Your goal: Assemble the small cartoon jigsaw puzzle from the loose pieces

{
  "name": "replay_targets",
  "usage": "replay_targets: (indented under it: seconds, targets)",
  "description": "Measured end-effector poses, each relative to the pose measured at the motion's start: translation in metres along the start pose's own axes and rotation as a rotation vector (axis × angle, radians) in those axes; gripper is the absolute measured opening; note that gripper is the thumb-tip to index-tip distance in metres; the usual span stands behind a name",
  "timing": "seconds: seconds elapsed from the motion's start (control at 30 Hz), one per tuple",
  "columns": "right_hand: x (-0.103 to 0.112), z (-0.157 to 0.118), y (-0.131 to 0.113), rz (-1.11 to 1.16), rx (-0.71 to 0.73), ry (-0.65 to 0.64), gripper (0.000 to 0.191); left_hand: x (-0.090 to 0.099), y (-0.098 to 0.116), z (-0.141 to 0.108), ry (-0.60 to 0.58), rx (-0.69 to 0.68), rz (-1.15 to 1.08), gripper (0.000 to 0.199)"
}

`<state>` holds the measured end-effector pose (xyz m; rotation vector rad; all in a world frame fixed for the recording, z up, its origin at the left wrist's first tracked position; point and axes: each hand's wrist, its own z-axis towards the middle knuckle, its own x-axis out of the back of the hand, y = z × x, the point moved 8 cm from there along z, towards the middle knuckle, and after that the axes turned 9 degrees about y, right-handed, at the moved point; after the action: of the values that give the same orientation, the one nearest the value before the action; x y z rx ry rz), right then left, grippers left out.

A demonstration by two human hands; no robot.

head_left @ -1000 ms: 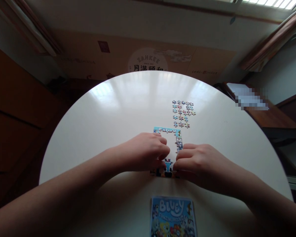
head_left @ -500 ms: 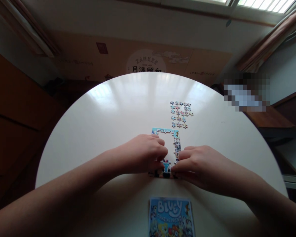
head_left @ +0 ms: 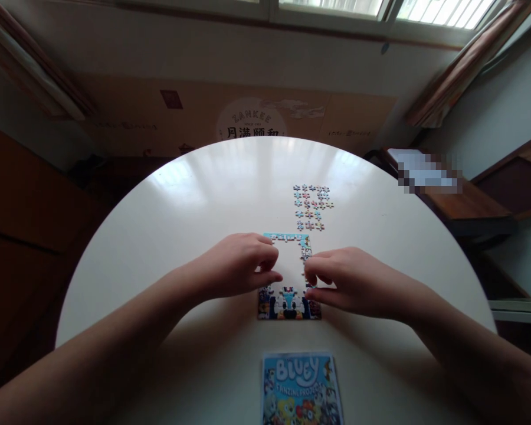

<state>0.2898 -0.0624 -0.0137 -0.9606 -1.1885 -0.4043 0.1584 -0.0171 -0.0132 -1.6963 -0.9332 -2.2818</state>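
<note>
A partly assembled jigsaw puzzle (head_left: 289,308) lies on the table in front of me. Its frame of joined pieces surrounds a bare white middle, and a blue dog's face shows along the near edge. Over the puzzle's left side hovers my left hand (head_left: 245,262), thumb and fingers apart with nothing visible between them. My right hand (head_left: 343,277) is at the right border, its curled fingers and thumb separated by a gap; the fingertips are at or just above the pieces. Parts of both side borders are hidden beneath my hands. Beyond the puzzle, loose jigsaw pieces (head_left: 308,204) lie in rough rows.
A Bluey picture card (head_left: 298,386) lies at the near side of the round white table (head_left: 159,236). Past the far edge stands a printed cardboard panel (head_left: 133,112) against the wall. A wooden chair or bench (head_left: 473,200) is at the right.
Both hands have lifted back from the near part of the puzzle, uncovering the dog's face. Their fingers have parted. The camera view has shifted slightly.
</note>
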Motion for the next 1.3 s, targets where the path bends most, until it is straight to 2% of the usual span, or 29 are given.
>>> replay_targets:
  seconds: [0.17, 0.43, 0.67, 0.87, 1.03, 1.3]
  targets:
    - [-0.010, 0.002, 0.002, 0.000, -0.047, -0.078, 0.016, -0.006, -0.001, 0.000, -0.034, -0.005, -0.019, 0.031]
    - [-0.013, 0.001, 0.002, -0.010, -0.054, -0.094, 0.018, -0.005, 0.002, 0.000, -0.039, -0.010, -0.023, 0.030]
    - [0.002, 0.002, 0.006, 0.039, -0.054, -0.044, 0.026, 0.006, -0.010, 0.000, -0.007, 0.019, -0.005, 0.032]
    - [-0.003, -0.004, 0.006, -0.011, -0.065, -0.143, 0.029, 0.000, -0.015, -0.006, -0.153, 0.055, 0.000, 0.035]
    - [-0.010, -0.005, 0.005, -0.033, -0.111, -0.214, 0.028, -0.006, -0.007, -0.011, -0.271, 0.097, 0.012, 0.037]
    - [-0.013, -0.008, 0.004, -0.057, -0.117, -0.218, 0.029, -0.011, 0.004, -0.012, -0.321, 0.096, 0.036, 0.028]
